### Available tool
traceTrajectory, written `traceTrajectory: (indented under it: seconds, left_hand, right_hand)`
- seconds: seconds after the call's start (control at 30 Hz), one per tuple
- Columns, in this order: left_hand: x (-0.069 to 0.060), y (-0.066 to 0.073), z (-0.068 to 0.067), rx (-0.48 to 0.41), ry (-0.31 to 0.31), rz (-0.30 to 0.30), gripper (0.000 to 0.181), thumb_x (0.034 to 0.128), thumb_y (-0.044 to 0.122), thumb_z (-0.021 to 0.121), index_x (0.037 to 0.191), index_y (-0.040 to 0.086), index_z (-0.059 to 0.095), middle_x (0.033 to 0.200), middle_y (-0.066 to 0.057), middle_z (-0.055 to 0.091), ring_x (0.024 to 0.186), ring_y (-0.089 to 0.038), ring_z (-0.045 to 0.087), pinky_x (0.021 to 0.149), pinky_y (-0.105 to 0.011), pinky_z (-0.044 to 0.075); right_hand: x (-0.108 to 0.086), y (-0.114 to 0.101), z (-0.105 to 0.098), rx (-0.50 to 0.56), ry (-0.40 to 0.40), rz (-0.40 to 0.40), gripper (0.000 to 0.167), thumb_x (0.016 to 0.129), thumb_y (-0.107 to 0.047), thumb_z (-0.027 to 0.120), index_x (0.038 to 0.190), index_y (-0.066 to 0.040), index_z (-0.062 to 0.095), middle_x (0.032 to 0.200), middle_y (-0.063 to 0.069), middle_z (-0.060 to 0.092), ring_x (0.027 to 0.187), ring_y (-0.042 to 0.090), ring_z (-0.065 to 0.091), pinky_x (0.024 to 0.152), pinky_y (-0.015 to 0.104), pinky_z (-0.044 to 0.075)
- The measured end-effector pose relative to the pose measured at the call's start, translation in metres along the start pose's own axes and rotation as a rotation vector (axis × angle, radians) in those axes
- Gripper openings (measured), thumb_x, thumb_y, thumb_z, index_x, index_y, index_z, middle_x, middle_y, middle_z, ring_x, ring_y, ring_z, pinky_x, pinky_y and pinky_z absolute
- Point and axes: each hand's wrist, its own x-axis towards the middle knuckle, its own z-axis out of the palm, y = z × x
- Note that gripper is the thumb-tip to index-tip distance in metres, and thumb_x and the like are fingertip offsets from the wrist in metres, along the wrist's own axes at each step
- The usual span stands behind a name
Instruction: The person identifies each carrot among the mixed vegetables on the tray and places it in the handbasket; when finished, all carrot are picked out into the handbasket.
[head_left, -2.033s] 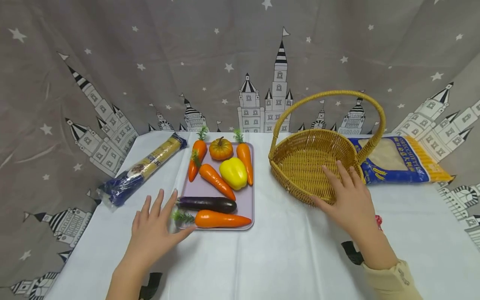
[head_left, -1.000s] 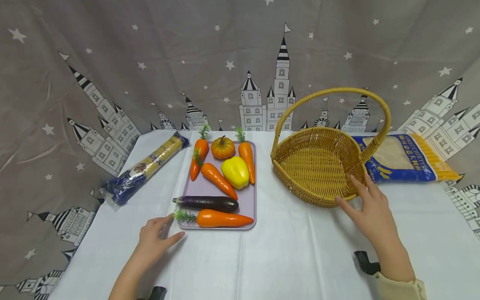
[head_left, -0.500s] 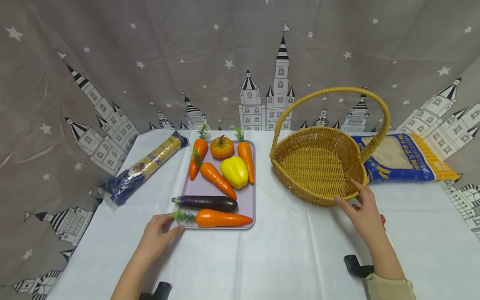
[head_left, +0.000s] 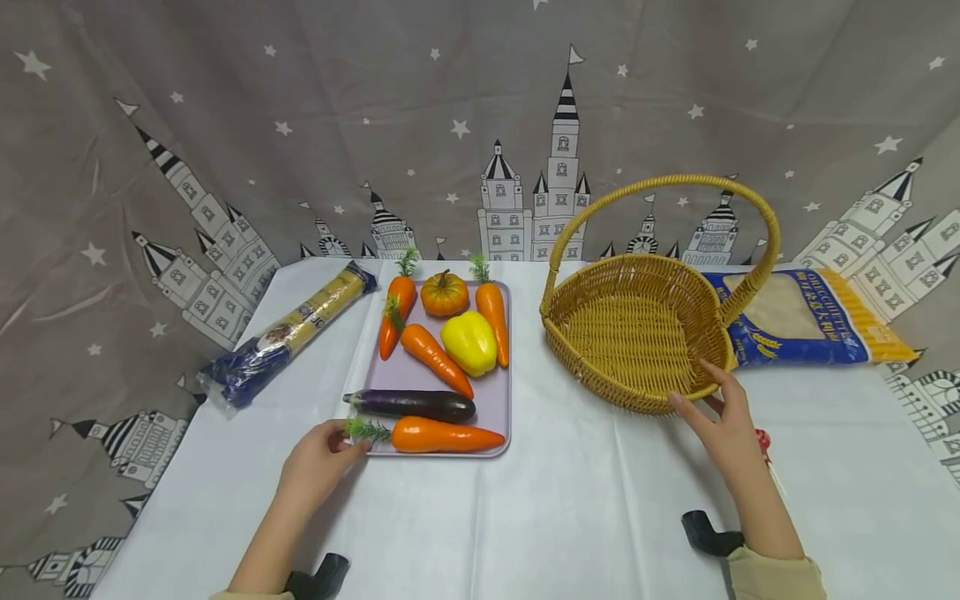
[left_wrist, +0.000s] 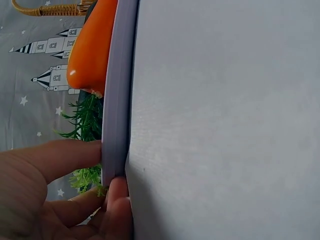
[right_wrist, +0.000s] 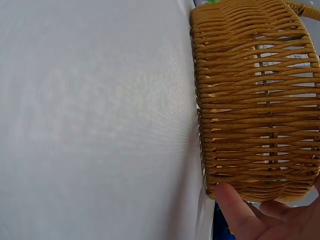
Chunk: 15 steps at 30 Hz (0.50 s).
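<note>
The lilac tray [head_left: 492,400] lies forward and to the right of the left hand [head_left: 318,462], its long axis running near to far, thumb and fingers clamped on its near left corner. Apart from it to the right on the desk [head_left: 558,500], the wicker basket [head_left: 622,337] lies forward-left of the right hand [head_left: 726,429], whose thumb and fingers grip its near right end.

White-covered table [head_left: 555,517]. Directly on it, left to right: slim blue-and-gold packet [head_left: 288,337], lilac tray [head_left: 492,408], wicker basket [head_left: 630,333], blue-and-yellow bag [head_left: 806,321].
</note>
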Motion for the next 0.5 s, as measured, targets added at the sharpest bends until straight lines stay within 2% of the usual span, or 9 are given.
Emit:
traceTrajectory:
  seconds: [0.13, 0.3, 0.4, 0.5]
  left_hand:
    - [0.0004, -0.0007, 0.0014, -0.039, 0.011, -0.007, 0.048, 0.0847, 0.022, 0.071, 0.119, -0.009, 0.059, 0.106, -0.026, 0.064, 0.087, -0.031, 0.061, 0.072, -0.043, 0.052]
    - [-0.0007, -0.0023, 0.0039, -0.201, 0.003, -0.031, 0.044, 0.0865, 0.014, 0.069, 0.121, -0.010, 0.057, 0.115, -0.029, 0.061, 0.093, -0.032, 0.061, 0.072, -0.033, 0.054]
    - [-0.0006, -0.0030, 0.0055, -0.287, 0.007, -0.044, 0.042, 0.0865, 0.010, 0.067, 0.121, -0.011, 0.057, 0.113, -0.028, 0.062, 0.089, -0.027, 0.062, 0.067, -0.024, 0.053]
    - [0.0001, -0.0030, 0.0063, -0.327, 0.017, -0.053, 0.040, 0.0857, 0.005, 0.065, 0.121, -0.013, 0.056, 0.106, -0.026, 0.063, 0.082, -0.021, 0.062, 0.063, -0.021, 0.052]
  right_hand:
    - [0.0006, 0.0017, 0.0006, -0.003, 0.005, -0.017, 0.076, 0.094, -0.030, 0.064, 0.152, -0.006, 0.021, 0.153, 0.026, 0.013, 0.129, 0.052, 0.032, 0.099, 0.062, 0.035]
    - [0.0008, 0.0016, 0.0005, -0.008, 0.007, -0.022, 0.076, 0.094, -0.030, 0.063, 0.152, -0.005, 0.021, 0.152, 0.026, 0.013, 0.128, 0.053, 0.032, 0.099, 0.063, 0.035]
    - [0.0005, 0.0016, 0.0006, -0.012, 0.003, -0.013, 0.077, 0.094, -0.031, 0.063, 0.152, -0.006, 0.020, 0.153, 0.027, 0.011, 0.128, 0.053, 0.031, 0.099, 0.064, 0.034]
    - [0.0003, 0.0023, 0.0011, -0.015, 0.002, -0.003, 0.077, 0.094, -0.032, 0.063, 0.153, -0.007, 0.019, 0.153, 0.027, 0.010, 0.128, 0.054, 0.032, 0.098, 0.064, 0.034]
